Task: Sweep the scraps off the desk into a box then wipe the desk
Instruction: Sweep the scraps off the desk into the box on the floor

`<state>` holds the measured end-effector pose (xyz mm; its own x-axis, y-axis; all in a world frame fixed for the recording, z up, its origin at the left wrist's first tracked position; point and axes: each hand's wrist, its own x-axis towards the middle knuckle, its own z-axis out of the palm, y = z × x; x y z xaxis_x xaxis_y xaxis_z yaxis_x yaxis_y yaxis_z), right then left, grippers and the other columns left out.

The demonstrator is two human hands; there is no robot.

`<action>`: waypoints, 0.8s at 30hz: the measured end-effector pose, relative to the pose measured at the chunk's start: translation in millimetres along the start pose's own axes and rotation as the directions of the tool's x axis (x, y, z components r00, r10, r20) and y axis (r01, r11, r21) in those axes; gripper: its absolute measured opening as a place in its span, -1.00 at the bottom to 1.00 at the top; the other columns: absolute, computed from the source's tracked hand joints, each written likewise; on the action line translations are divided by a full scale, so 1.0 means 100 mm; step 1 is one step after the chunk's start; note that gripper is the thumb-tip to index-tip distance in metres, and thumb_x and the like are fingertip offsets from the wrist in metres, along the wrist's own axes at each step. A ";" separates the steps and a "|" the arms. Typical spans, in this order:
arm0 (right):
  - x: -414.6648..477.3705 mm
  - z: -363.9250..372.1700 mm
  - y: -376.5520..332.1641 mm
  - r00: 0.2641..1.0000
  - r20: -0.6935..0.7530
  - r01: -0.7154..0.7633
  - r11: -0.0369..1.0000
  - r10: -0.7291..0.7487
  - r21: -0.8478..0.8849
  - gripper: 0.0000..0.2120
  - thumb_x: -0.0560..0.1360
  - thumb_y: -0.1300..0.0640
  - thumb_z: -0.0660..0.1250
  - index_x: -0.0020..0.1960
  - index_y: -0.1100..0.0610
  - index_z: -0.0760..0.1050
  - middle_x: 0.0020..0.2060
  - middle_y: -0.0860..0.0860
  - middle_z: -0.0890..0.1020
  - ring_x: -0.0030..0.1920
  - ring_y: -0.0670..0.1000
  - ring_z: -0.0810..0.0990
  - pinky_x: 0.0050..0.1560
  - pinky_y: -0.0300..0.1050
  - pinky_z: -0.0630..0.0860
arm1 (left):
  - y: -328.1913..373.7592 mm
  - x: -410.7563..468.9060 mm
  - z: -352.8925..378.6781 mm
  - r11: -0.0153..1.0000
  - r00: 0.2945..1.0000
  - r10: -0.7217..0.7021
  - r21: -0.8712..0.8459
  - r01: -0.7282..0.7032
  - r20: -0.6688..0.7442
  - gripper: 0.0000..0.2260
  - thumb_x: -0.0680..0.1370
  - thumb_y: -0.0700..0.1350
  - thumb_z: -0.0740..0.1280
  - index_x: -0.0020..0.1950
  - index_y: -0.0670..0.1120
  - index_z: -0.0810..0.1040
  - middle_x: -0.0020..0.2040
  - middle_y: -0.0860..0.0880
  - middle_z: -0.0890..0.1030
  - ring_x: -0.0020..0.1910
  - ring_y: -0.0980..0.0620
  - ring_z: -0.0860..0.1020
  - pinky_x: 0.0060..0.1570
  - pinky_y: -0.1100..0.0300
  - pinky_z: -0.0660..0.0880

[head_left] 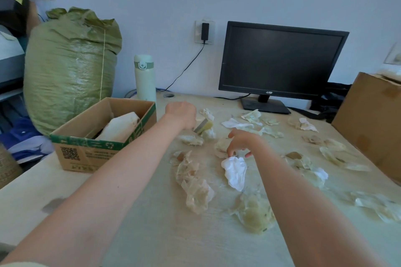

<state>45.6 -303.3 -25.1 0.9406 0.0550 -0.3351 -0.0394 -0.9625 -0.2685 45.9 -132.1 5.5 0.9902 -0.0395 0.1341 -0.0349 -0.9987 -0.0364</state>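
A: Across the near part of the pale wooden desk (152, 234), what could go wrong?

B: Crumpled, yellowish, translucent film scraps (196, 188) lie there, and they look light and springy. A fast sweep would probably flick them off the near edge instead of sending them left. Just beyond them, the crumpled white paper tissue (235, 172) might snag and drag. The right hand (240, 143) hovers just past it, fingers bent down over a tan scrap; I cannot tell whether they pinch it. Farther still, the left hand (181, 115) is clenched round a yellow sponge block with a grey pad (205, 125).

A: And where do the scraps go?

B: Into the open brown cardboard box with green trim (104, 134), which stands on the desk at mid-left. Its walls rise above the surface, so swept scraps would likely pile against its side unless they are lifted in. The scraps on the right lie well apart from it, near a large plain brown carton (373, 119).

A: What are the textures farther back?

B: A smooth, pale green flask (144, 78), a glossy black monitor (280, 58), and at far left a coarse green woven sack (69, 67).
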 end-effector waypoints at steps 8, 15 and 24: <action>0.12 0.03 0.01 0.997 -0.039 0.071 0.995 -0.068 0.069 -0.22 0.42 0.35 0.31 0.53 0.03 0.07 0.40 0.12 0.32 0.19 0.11 0.46 0.04 -0.10 0.47 | -0.23 -0.11 -0.44 0.974 0.971 -0.226 -0.033 0.224 -0.082 -0.70 0.52 -0.13 0.18 0.21 -0.13 0.53 0.22 -0.12 0.56 0.24 -0.15 0.50 0.09 0.14 0.39; 0.20 0.10 -0.19 0.993 -0.035 0.110 0.993 -0.109 0.047 -0.13 0.37 0.42 0.28 0.52 -0.11 0.07 0.25 0.15 0.36 -0.26 0.03 0.44 -0.31 -0.17 0.44 | -0.43 -0.29 -0.57 0.909 0.904 -0.399 -0.061 0.412 0.153 -0.85 0.48 -0.13 0.26 -0.30 -0.05 0.44 -0.43 0.06 0.50 -0.37 0.07 0.47 -0.37 0.29 0.24; 0.26 0.24 -0.24 0.991 -0.025 0.132 0.991 -0.132 0.020 -0.13 0.34 0.45 0.20 0.53 -0.06 0.03 0.42 0.10 0.29 0.26 0.21 0.47 -0.04 -0.04 0.46 | -0.30 -0.25 -0.29 0.907 0.923 -0.332 -0.204 0.369 0.193 -0.82 0.48 -0.16 0.23 -0.34 -0.07 0.43 -0.42 0.05 0.49 -0.42 0.08 0.40 -0.41 0.30 0.26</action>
<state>63.1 -272.5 -49.2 0.9455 0.1749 -0.2745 0.0787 -0.9412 -0.3286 18.3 -101.5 31.7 0.9519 0.3014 -0.0548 0.3059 -0.9266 0.2185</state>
